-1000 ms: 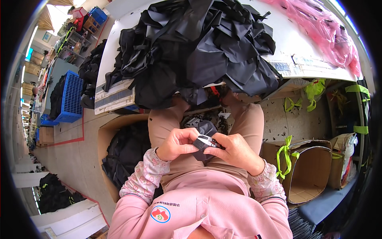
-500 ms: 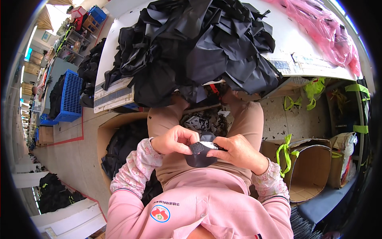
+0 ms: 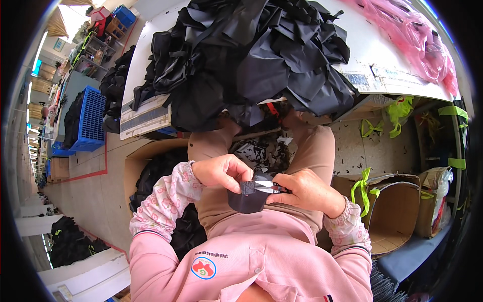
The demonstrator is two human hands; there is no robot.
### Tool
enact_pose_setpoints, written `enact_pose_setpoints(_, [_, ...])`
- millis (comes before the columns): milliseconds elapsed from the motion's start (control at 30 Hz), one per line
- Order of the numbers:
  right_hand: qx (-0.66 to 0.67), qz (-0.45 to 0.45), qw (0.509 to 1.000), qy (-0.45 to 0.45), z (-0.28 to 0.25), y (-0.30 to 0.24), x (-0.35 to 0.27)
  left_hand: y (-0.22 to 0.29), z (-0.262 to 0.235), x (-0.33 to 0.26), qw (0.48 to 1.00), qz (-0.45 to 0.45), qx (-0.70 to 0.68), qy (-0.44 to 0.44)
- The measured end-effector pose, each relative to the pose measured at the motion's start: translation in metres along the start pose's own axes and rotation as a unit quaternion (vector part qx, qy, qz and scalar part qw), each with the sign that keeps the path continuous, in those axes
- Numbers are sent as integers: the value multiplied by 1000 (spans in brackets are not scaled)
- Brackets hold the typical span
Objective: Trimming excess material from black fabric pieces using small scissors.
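Observation:
Over my lap, my left hand (image 3: 224, 172) pinches the edge of a small black fabric piece (image 3: 246, 202), its fingers pressed together. A dark, textured strip shows at that edge, beside the fingertips. My right hand (image 3: 305, 190) is wrapped round a pair of thread snips (image 3: 274, 187), whose silver blades point left toward the strip. The blade tips lie at or very close to the fabric; whether they touch it I cannot tell.
Ahead, a large heap of black fabric pieces (image 3: 251, 55) covers much of the white table (image 3: 367, 45) and hangs over its front edge. Pink plastic sheeting (image 3: 407, 43) lies at the far right. Cardboard boxes (image 3: 395, 216) stand on my right, and a blue crate (image 3: 90, 121) stands at the left.
The snips have turned so that both blades now show, pointing left at the textured strip. The fabric piece and my left hand have shifted slightly.

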State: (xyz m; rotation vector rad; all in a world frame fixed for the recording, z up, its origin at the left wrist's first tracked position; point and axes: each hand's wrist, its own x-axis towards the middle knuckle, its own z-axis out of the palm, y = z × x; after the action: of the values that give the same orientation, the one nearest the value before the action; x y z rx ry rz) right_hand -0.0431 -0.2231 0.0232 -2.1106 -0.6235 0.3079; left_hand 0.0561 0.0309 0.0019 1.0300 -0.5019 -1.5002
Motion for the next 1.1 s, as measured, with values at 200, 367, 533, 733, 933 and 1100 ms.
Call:
enact_pose_setpoints(200, [-29, -29, 999, -3, 2, 0, 1, 1, 0, 3, 999, -40, 21, -29])
enact_pose_setpoints(367, [-26, -83, 996, -5, 5, 0, 5, 1, 1, 6, 997, -61, 31, -35])
enact_pose_setpoints(533, [-27, -85, 996, -12, 5, 1, 8, 4, 5, 8, 996, -67, 32, -54])
enact_pose_setpoints(733, [-17, -93, 995, -8, 8, 3, 6, -2, 3, 9, 994, -61, 55, -66])
enact_pose_setpoints(933, [-21, -87, 995, -48, 5, 1, 6, -2, 10, 11, 993, -79, 48, -71])
enact_pose_setpoints(1100, [-10, -91, 994, -63, 9, 4, 9, -2, 11, 13, 992, -89, 43, -73])
